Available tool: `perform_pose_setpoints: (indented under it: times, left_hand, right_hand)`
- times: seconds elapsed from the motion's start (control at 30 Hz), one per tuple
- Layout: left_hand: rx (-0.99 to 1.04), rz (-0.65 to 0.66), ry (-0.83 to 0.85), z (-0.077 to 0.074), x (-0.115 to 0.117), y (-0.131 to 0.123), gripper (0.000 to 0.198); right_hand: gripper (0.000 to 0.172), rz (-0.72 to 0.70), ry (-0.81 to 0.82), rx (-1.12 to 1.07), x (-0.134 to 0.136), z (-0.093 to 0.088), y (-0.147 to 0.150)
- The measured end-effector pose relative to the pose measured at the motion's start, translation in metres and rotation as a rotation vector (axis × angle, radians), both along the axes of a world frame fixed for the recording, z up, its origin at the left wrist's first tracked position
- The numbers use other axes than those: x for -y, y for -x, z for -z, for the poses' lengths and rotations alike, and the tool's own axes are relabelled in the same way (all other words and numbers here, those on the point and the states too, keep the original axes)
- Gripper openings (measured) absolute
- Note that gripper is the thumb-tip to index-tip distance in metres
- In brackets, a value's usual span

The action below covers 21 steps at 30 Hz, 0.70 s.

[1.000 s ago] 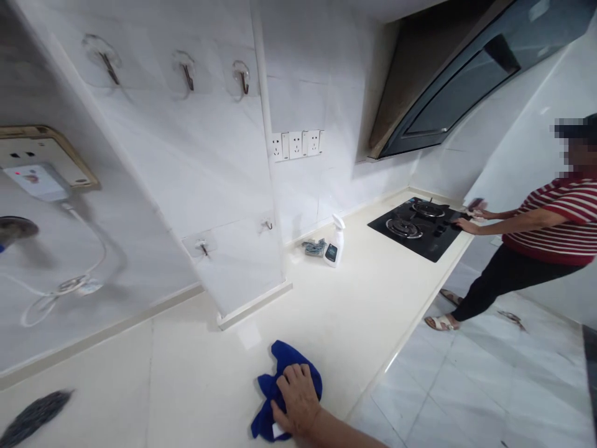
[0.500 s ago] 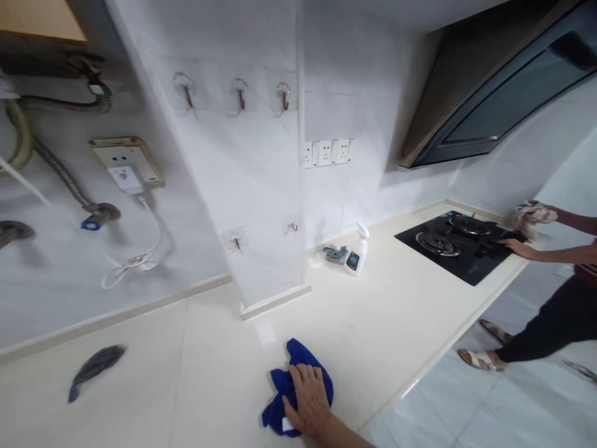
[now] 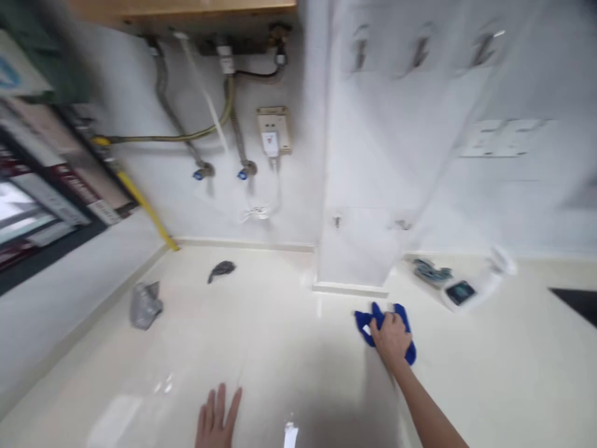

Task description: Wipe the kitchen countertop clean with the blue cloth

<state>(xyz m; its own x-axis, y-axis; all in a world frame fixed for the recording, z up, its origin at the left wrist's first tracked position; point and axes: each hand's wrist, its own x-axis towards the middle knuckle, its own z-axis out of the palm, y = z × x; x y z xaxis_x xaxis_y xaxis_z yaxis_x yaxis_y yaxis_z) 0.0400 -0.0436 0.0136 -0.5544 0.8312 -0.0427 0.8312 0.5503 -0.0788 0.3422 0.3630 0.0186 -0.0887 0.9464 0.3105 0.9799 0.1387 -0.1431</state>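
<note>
It was a home kitchen. A long cream counter (image 3: 289, 323) ran below white tiled walls (image 3: 373, 155). Above the counter's far edge the wall carried water hoses (image 3: 237, 134) with blue-marked valves, a yellow pipe (image 3: 140, 202) and a socket (image 3: 273, 127) with a plug in it. Hooks (image 3: 420, 53) sat high on a column, and a wooden cabinet (image 3: 186, 7) hung overhead. Toward the counter's right end were a spray bottle (image 3: 476, 287) and a blue cloth (image 3: 362, 323), and the black corner of a stove (image 3: 578, 302) was set in there.
</note>
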Motion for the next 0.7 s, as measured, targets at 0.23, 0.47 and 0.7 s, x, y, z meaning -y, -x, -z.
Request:
perform_pose_setpoints:
  times: [0.23, 0.47, 0.7]
  left_hand:
    - [0.082, -0.092, 0.160, -0.012, -0.004, -0.015, 0.125]
    - [0.381, -0.128, 0.282, -0.037, -0.009, -0.019, 0.136]
    - [0.490, -0.150, 0.302, -0.034, -0.006, -0.015, 0.145]
  right_hand:
    - [0.043, 0.003, -0.083, -0.031, -0.009, -0.001, 0.109]
    - [0.044, -0.398, 0.025, -0.057, 0.064, -0.002, 0.219]
    - [0.042, -0.978, 0.212, -0.052, 0.175, -0.019, 0.281]
